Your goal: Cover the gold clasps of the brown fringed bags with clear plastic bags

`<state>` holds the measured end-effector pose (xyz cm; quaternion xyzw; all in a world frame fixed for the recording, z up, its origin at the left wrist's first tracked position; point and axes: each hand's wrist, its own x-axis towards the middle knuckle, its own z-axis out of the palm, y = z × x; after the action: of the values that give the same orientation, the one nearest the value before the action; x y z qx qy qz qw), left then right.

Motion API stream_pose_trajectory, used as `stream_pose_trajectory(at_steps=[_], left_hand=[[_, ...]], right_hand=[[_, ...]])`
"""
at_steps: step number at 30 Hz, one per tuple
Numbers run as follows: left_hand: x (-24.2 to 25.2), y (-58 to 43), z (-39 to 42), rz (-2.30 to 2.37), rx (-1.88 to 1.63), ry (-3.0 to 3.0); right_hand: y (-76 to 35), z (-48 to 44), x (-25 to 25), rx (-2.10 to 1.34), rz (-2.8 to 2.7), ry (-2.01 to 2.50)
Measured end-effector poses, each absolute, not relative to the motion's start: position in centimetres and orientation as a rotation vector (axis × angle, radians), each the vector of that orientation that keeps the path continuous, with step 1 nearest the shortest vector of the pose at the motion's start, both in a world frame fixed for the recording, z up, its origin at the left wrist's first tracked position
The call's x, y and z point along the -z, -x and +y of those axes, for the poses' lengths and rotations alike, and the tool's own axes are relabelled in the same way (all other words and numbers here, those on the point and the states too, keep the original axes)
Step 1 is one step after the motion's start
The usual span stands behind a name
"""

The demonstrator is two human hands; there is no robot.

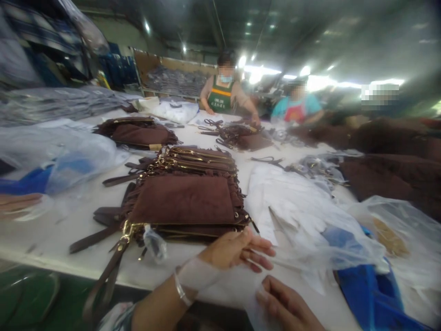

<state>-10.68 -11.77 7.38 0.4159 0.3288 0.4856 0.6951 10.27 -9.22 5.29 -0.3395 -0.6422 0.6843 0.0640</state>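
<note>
My left hand (237,250) is stretched out near the front corner of a stack of brown suede-look pouches, its fingers apart and nothing gripped. A bangle (181,287) circles that wrist. Thin translucent plastic film (253,305) hangs below the left hand, and a pale sheer piece lies over the wrist. Lower right, my right hand (289,303) is closed, pinching the film between thumb and fingers. The top brown pouch (184,200) has fringe, gold zips and a wrist strap (115,257) hanging over the table edge. A small clear packet (155,243) dangles at its front.
White sheets (292,202) and clear plastic over a blue bag (370,294) lie to the right. More brown pouches (138,133) sit farther back. Another person's hand (20,202) shows at the left edge. A co-worker in a green apron (222,96) stands across the table.
</note>
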Motion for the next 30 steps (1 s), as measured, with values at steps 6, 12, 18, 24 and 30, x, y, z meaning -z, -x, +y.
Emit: stream_pose_trajectory(at_steps=[6, 12, 18, 24, 30], left_hand=[[-9.6, 14.9, -22.0, 1.223, -0.963, -0.967], [-7.6, 16.5, -27.2, 1.388, -1.052, -0.836], [-5.3, 18.3, -31.6, 1.473, -1.25, -0.495], [-5.0, 19.8, -34.8, 1.699, -1.158, -0.636], [-5.8, 21.3, -37.8, 1.819, -0.912, -0.762]], right_hand=[[-5.4, -10.6, -7.2, -1.901, -2.343, 0.881], [2.0, -13.2, -9.0, -1.845, -2.552, 0.653], [4.6, -14.5, -7.1, -2.021, -2.283, 0.85], [6.3, -17.0, -5.6, -2.094, -2.089, 0.929], [9.1, -19.6, -5.6, -2.049, -2.267, 0.873]])
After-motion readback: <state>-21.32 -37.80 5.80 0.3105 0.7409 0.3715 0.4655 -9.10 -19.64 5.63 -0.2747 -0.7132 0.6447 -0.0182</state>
